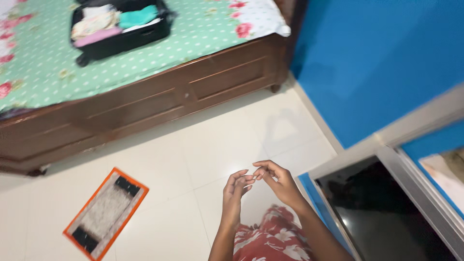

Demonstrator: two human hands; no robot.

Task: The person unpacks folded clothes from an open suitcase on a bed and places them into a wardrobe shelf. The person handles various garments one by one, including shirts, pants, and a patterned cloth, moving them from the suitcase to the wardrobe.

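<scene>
Small pale item (250,180), too small and blurred to identify, pinched between fingertips of both hands, above the floor (193,159), in front of the body. Left hand (234,191) raised, fingers curled together, tips pressed at the item. Right hand (276,180) just beside it, fingers bent inward, tips meeting those of the left. Below the hands: red floral garment (273,241). To the left on the pale tiles: orange-edged mat (106,212) with grey centre and dark end patches, well apart from the hands. Further off: wooden bed (159,96) with green dotted sheet (48,63); on it, open black suitcase (121,41) with folded clothes (116,20) inside. To the right: blue wall (377,63), dark glossy panel (377,212) in a pale frame.
</scene>
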